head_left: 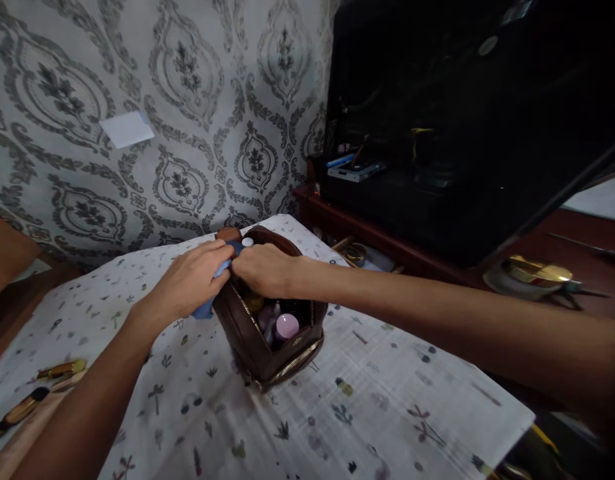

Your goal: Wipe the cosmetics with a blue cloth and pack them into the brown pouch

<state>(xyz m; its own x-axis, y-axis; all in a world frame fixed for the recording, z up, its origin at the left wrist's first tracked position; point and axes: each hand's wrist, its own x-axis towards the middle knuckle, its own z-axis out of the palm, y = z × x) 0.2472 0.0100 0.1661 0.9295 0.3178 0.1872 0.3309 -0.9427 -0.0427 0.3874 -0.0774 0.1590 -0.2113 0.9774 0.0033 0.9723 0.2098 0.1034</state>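
A dark brown zippered bag (252, 353) stands unzipped on the patterned cloth. Inside it are a pink round lid (287, 327) and other small containers in shadow; a white cap (247, 242) shows at the far end. At the bag's left rim, my left hand (197, 277) is closed around a blue cloth (205, 309), part of which hangs below the fingers. My right hand (265, 270) reaches across the bag's opening, closed, its knuckles beside my left fingertips. Whatever its fingers grip is hidden.
The white printed tablecloth (387, 413) lies beneath the bag. Makeup brushes (17, 415) lie at the left. A large black screen (437, 133) stands on a dark red cabinet (587, 260) at the right, above an open drawer (375, 259) with things in it.
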